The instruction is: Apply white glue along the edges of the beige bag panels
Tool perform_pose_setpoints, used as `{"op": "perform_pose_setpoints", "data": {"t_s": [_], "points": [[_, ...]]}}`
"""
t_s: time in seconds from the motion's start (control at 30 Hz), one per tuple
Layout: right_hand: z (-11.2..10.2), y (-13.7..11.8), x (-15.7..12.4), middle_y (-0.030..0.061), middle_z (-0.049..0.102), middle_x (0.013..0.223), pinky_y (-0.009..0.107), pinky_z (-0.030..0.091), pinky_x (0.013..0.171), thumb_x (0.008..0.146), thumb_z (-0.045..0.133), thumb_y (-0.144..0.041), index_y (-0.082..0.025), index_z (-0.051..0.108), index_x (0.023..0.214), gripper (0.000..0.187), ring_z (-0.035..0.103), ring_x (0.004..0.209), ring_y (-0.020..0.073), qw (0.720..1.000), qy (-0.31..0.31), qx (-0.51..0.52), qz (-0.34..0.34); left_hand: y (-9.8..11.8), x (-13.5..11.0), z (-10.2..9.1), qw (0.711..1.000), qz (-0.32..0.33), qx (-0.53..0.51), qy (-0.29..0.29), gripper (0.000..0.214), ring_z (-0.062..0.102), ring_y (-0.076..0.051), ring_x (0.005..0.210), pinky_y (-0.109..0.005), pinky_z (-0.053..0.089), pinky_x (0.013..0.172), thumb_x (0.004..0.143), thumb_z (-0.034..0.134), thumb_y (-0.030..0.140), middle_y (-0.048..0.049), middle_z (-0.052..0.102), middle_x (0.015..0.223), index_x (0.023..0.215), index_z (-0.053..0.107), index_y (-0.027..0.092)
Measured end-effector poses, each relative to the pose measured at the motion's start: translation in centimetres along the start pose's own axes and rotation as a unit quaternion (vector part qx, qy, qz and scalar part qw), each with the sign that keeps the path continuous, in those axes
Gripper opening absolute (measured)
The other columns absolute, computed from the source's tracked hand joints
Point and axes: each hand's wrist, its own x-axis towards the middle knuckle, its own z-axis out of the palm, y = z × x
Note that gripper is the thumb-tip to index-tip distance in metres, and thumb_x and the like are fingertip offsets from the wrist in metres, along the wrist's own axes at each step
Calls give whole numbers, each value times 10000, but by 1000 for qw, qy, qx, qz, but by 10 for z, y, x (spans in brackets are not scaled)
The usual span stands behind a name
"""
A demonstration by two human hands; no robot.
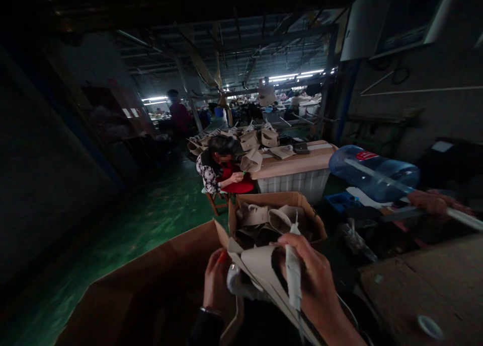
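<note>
My left hand (216, 280) is closed on the left side of a beige shoe upper piece (260, 273), held low in the middle of the view. My right hand (315, 285) grips a slim white pen-like tool (293, 273), its tip pointing up, and also presses against the right side of the beige piece. Just beyond my hands stands an open cardboard box (275, 201) filled with several similar beige pieces.
A big open cardboard box (151, 285) sits at lower left over a green floor (151, 220). A seated person (221, 172) works at a table (298, 164) stacked with beige pieces. A blue water jug (372, 172) lies to the right; a brown board (433, 280) fills the lower right.
</note>
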Motion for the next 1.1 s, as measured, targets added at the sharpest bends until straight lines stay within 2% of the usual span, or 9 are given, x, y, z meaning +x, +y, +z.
{"op": "perform_pose_setpoints", "data": {"t_s": [0.1, 0.2, 0.27, 0.43, 0.57, 0.7, 0.8, 0.97, 1.1], "points": [[0, 2, 13, 40, 708, 1004, 335, 516, 813, 807, 575, -131, -257, 566, 1156, 372, 662, 941, 245, 995, -50, -74, -45, 18, -15, 9, 990, 109, 29, -82, 355, 680, -218, 984, -308, 545, 873, 792, 776, 384, -66, 728, 1052, 1076, 690, 189], [0, 8, 25, 58, 699, 940, 372, 507, 797, 781, 578, -114, -236, 558, 1172, 409, 645, 910, 270, 985, -71, -143, -64, 42, -34, 31, 949, 209, 106, -212, 455, 584, -275, 1243, -383, 461, 1078, 845, 731, 315, -100, 634, 1337, 1278, 619, 229], [-1, 11, 32, 54, 697, 928, 374, 505, 796, 772, 576, -112, -238, 553, 1176, 423, 643, 916, 273, 981, -76, -159, -78, 50, -42, 50, 916, 235, 147, -288, 590, 485, -299, 1367, -430, 383, 1163, 841, 736, 278, -102, 536, 1474, 1394, 533, 251], [-7, 6, 42, 23, 691, 960, 340, 499, 838, 794, 551, -103, -265, 560, 1164, 404, 653, 972, 241, 985, -92, -119, -84, 64, -33, 81, 877, 221, 174, -390, 639, 546, -295, 1313, -433, 411, 1140, 811, 719, 238, -114, 592, 1419, 1413, 507, 209], [-5, -10, 44, -15, 667, 924, 280, 477, 728, 815, 574, -105, -265, 566, 1131, 354, 651, 834, 178, 995, -90, -30, -11, 110, -9, 87, 813, 192, 268, -479, 340, 675, -260, 1077, -380, 502, 993, 852, 600, 198, -86, 743, 1134, 1173, 712, 182], [2, -26, 44, -34, 588, 802, 276, 444, 657, 818, 654, -200, -238, 580, 1007, 206, 560, 693, 155, 994, -57, 60, 69, 151, 13, 95, 747, 115, 340, -560, 286, 691, -257, 975, -342, 511, 896, 832, 620, 262, -57, 777, 1026, 1061, 782, 209], [3, -23, 32, -49, 535, 746, 273, 431, 639, 808, 702, -247, -228, 569, 976, 215, 504, 648, 143, 984, -33, 124, 125, 139, 17, 99, 735, 28, 354, -577, 256, 679, -245, 886, -310, 498, 820, 782, 643, 296, -58, 781, 955, 941, 814, 191], [-10, -2, -21, -73, 445, 699, 257, 360, 579, 832, 693, -287, -223, 545, 1014, 243, 415, 599, 121, 954, -53, 195, 221, 77, -14, 92, 771, -114, 355, -516, 226, 569, -182, 636, -271, 422, 607, 718, 599, 297, -36, 694, 684, 715, 769, 149], [-27, 3, -60, -78, 467, 693, 253, 358, 562, 854, 699, -324, -234, 527, 1074, 294, 416, 582, 117, 947, -40, 188, 256, 56, -44, 93, 732, -166, 386, -536, 220, 530, -167, 663, -259, 391, 601, 769, 574, 312, -15, 651, 711, 776, 726, 153]]}}
